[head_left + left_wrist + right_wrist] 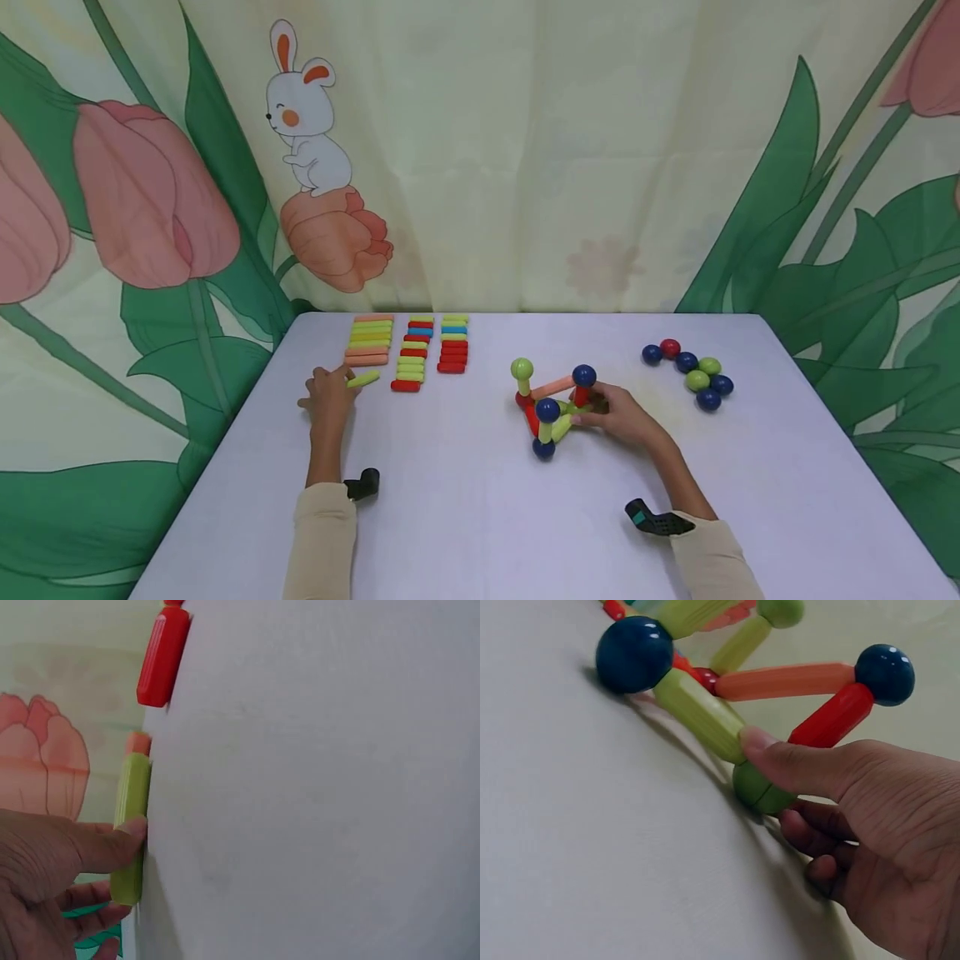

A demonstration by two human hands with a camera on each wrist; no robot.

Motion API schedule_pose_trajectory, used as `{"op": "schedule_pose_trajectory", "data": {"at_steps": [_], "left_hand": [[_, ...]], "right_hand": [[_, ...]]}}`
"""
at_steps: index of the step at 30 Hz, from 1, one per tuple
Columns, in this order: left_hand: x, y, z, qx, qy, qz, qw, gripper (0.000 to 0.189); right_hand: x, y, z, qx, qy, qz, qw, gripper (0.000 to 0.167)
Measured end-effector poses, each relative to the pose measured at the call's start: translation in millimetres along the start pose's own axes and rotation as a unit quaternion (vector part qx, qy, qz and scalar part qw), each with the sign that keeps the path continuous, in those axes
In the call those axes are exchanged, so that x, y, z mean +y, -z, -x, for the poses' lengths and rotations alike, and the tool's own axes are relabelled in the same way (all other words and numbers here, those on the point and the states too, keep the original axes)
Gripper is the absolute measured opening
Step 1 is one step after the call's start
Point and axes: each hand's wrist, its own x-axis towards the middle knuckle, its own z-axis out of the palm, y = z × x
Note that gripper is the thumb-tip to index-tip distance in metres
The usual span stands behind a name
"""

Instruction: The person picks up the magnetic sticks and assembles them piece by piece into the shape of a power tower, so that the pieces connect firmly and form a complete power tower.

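Observation:
At the table's left, my left hand (pixel 330 398) pinches a yellow-green rod (pixel 363 378) between thumb and fingers; the left wrist view shows the thumb across this rod (pixel 133 787). Right of the table's middle, a structure of rods and balls stands, with navy balls (pixel 547 410), a raised light green ball (pixel 522 368), a salmon rod (pixel 553 387) and red rods. My right hand (pixel 622 414) holds it at a low corner. In the right wrist view, thumb and fingers grip the green ball (pixel 759 787) there, with a red rod (pixel 832 716) rising beside it.
Three columns of loose rods lie at the back left: long salmon and yellow-green rods (pixel 369 336), then shorter mixed rods (pixel 412 353) and more short rods (pixel 453 345). Several loose balls (pixel 686 362) lie at the back right. A printed curtain (pixel 525 167) hangs behind the table (pixel 480 517).

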Motion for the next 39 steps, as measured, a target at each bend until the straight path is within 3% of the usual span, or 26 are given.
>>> {"op": "schedule_pose_trajectory", "data": {"at_steps": [4, 6, 8, 12, 18, 21, 28, 32, 35, 39], "left_hand": [[6.1, 1.2, 7.4, 0.059, 0.000, 0.020, 0.9980, 0.030], [16.1, 2.7, 11.2, 0.074, -0.011, 0.071, 0.9946, 0.031], [29.9, 4.1, 14.4, 0.069, -0.033, 0.149, 0.9858, 0.032], [66.9, 4.7, 24.1, -0.023, -0.064, 0.297, 0.9524, 0.034], [110.9, -16.2, 45.3, -0.168, -0.090, 0.380, 0.9049, 0.036], [121.8, -32.8, 53.8, -0.220, -0.091, 0.400, 0.8851, 0.034], [133.6, -63.4, 70.5, -0.313, -0.129, 0.399, 0.8520, 0.029], [135.7, -69.6, 74.6, -0.338, -0.151, 0.382, 0.8470, 0.029], [137.7, -70.5, 76.0, -0.339, -0.167, 0.371, 0.8482, 0.029], [142.1, -69.8, 75.7, -0.341, -0.199, 0.363, 0.8437, 0.031]], "right_hand": [[-0.2, -5.2, 1.0, 0.009, -0.016, 0.006, 0.9998, 0.051], [-1.4, -7.5, 1.8, 0.017, -0.017, 0.008, 0.9997, 0.049], [-3.8, -9.9, 2.5, 0.022, -0.011, 0.012, 0.9996, 0.050], [-7.0, -13.4, 4.0, 0.028, -0.002, 0.019, 0.9994, 0.051], [-7.9, -24.0, 8.0, 0.054, 0.002, 0.027, 0.9982, 0.053], [-8.8, -32.2, 9.6, 0.069, 0.009, 0.033, 0.9970, 0.051], [-14.2, -46.7, 14.8, 0.090, 0.005, 0.030, 0.9955, 0.052], [-15.2, -48.7, 15.3, 0.095, 0.007, 0.036, 0.9947, 0.052], [-16.1, -47.6, 15.6, 0.099, 0.012, 0.040, 0.9942, 0.051], [-17.3, -44.6, 15.7, 0.104, 0.016, 0.045, 0.9934, 0.053]]}}
